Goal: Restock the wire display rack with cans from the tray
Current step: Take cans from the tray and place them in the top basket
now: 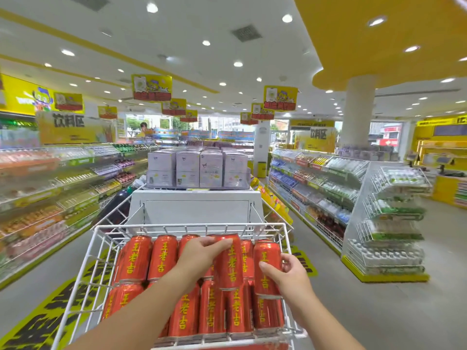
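A white wire display rack (101, 246) stands right in front of me, filled with several red cans with yellow lettering, lying tilted in two rows. My left hand (199, 256) reaches over the upper row and grips the top of one red can (231, 263). My right hand (290, 274) holds the rightmost upper can (266, 258) by its side, fingers wrapped around it. The tray is not in view.
Behind the rack stands a white stand (194, 208) topped with pale purple boxes (197, 169). Drinks shelves (50, 188) line the left aisle, more shelves (316, 188) and a wire end rack (394, 218) the right. A person stands far back.
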`<state>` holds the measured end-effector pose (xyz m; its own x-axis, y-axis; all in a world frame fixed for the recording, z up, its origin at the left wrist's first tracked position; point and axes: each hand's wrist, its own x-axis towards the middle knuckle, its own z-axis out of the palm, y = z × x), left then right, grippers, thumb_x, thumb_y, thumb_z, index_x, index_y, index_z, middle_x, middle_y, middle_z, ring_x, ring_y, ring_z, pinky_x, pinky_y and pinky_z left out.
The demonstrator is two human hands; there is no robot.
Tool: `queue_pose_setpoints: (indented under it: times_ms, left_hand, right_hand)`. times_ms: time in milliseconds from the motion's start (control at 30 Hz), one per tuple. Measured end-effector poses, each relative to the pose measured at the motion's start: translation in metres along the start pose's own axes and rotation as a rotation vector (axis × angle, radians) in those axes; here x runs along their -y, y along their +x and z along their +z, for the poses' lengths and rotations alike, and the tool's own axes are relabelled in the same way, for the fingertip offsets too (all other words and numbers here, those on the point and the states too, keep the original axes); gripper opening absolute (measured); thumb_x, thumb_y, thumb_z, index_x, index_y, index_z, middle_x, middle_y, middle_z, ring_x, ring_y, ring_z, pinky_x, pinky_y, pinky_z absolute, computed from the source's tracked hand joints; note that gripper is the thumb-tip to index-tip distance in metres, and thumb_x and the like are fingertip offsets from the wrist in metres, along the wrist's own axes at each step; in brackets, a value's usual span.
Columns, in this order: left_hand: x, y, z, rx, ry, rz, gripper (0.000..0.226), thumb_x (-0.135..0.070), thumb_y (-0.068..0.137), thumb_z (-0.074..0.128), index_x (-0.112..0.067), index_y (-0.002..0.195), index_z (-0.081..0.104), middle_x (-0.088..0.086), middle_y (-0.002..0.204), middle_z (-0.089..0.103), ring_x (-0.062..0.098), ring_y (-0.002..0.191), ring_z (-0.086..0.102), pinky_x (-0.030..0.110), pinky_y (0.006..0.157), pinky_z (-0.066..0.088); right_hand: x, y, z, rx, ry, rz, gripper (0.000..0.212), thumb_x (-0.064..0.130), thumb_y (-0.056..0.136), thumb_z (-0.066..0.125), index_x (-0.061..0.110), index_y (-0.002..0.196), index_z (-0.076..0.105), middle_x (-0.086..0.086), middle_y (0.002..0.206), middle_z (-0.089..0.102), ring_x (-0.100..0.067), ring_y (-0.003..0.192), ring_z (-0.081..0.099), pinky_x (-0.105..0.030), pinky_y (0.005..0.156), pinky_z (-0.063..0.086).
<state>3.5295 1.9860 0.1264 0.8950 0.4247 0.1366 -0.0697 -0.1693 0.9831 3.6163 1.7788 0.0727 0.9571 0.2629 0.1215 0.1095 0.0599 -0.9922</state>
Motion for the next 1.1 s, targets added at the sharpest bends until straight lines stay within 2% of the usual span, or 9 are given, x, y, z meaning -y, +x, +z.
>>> queue_pose_setpoints:
  times_ms: [67, 267, 433, 600, 667, 733, 800, 1000, 1100]
  left_hand:
    - [0.002, 0.015, 0.004, 0.011, 0.05, -0.009, 0.073, -0.063, 0.058, 0.088, -0.015, 0.109, 0.07, -0.001, 0.105, 0.076, 0.014, 0.098, 0.071, 0.037, 0.093, 0.056]
    - [0.001, 0.036, 0.021, 0.011, 0.116, 0.02, 0.046, -0.038, 0.075, 0.086, -0.022, 0.11, 0.06, -0.01, 0.096, 0.065, -0.002, 0.085, 0.062, 0.014, 0.066, 0.046]
    - [0.003, 0.052, 0.028, -0.038, 0.23, 0.054, 0.054, -0.045, 0.071, 0.087, -0.017, 0.113, 0.068, -0.003, 0.105, 0.072, 0.011, 0.097, 0.069, 0.028, 0.086, 0.054]
    - [0.007, 0.06, 0.036, -0.039, 0.35, 0.082, 0.029, -0.042, 0.082, 0.079, -0.014, 0.087, 0.073, -0.009, 0.074, 0.069, 0.009, 0.071, 0.064, 0.021, 0.06, 0.048]
    - [0.007, 0.061, 0.04, -0.05, 0.413, 0.079, 0.026, -0.04, 0.084, 0.077, -0.018, 0.097, 0.072, -0.004, 0.088, 0.071, 0.012, 0.083, 0.066, 0.024, 0.073, 0.051]
    - [0.004, 0.062, 0.044, -0.062, 0.533, 0.074, 0.051, -0.043, 0.086, 0.074, -0.012, 0.125, 0.064, 0.006, 0.119, 0.068, 0.022, 0.109, 0.064, 0.032, 0.095, 0.05]
    - [0.0, 0.064, 0.048, -0.054, 0.598, 0.064, 0.059, -0.043, 0.089, 0.07, -0.009, 0.135, 0.055, 0.01, 0.131, 0.063, 0.027, 0.119, 0.06, 0.035, 0.101, 0.047]
    - [-0.005, 0.068, 0.058, -0.026, 0.938, 0.111, 0.044, -0.047, 0.097, 0.057, -0.006, 0.114, 0.059, 0.016, 0.117, 0.067, 0.034, 0.107, 0.061, 0.036, 0.082, 0.045]
    - [-0.004, 0.07, 0.057, -0.033, 1.175, 0.175, 0.049, -0.052, 0.1, 0.046, -0.007, 0.113, 0.06, 0.017, 0.116, 0.066, 0.034, 0.123, 0.049, 0.044, 0.094, 0.045]
  right_hand:
    - [-0.002, 0.014, 0.004, -0.03, 0.01, -0.011, 0.046, 0.022, 0.075, 0.089, 0.018, 0.112, 0.061, -0.008, 0.105, 0.074, -0.023, 0.092, 0.075, -0.048, 0.087, 0.06]
    - [-0.003, 0.039, 0.011, -0.067, 0.022, -0.028, 0.042, 0.018, 0.081, 0.084, 0.014, 0.117, 0.062, -0.004, 0.102, 0.075, -0.019, 0.086, 0.075, -0.037, 0.076, 0.06]
    - [-0.005, 0.055, 0.018, -0.097, -0.027, -0.042, 0.044, 0.024, 0.079, 0.085, 0.018, 0.118, 0.064, -0.002, 0.098, 0.077, -0.021, 0.087, 0.076, -0.049, 0.085, 0.061]
    - [-0.009, 0.063, 0.02, -0.084, -0.118, -0.049, 0.029, 0.025, 0.083, 0.08, 0.017, 0.11, 0.071, 0.001, 0.093, 0.078, -0.017, 0.084, 0.076, -0.038, 0.077, 0.062]
    - [-0.011, 0.066, 0.019, -0.069, -0.127, -0.029, 0.032, 0.026, 0.084, 0.08, 0.017, 0.113, 0.07, 0.001, 0.095, 0.078, -0.017, 0.086, 0.075, -0.042, 0.082, 0.062]
    - [-0.009, 0.069, 0.018, -0.064, -0.126, -0.026, 0.033, 0.023, 0.086, 0.079, 0.019, 0.114, 0.063, 0.004, 0.097, 0.073, -0.018, 0.09, 0.073, -0.043, 0.087, 0.06]
    - [-0.006, 0.07, 0.017, -0.066, -0.12, -0.008, 0.037, 0.022, 0.088, 0.077, 0.023, 0.115, 0.053, 0.008, 0.099, 0.064, -0.018, 0.092, 0.07, -0.043, 0.09, 0.058]
    - [-0.012, 0.079, 0.016, -0.06, -0.17, 0.035, 0.038, 0.028, 0.088, 0.076, 0.022, 0.119, 0.053, 0.003, 0.107, 0.067, -0.018, 0.094, 0.071, -0.046, 0.09, 0.058]
    - [-0.014, 0.081, 0.019, -0.066, -0.233, 0.018, 0.045, 0.032, 0.089, 0.074, 0.021, 0.127, 0.054, 0.003, 0.113, 0.065, -0.018, 0.101, 0.068, -0.043, 0.093, 0.057]
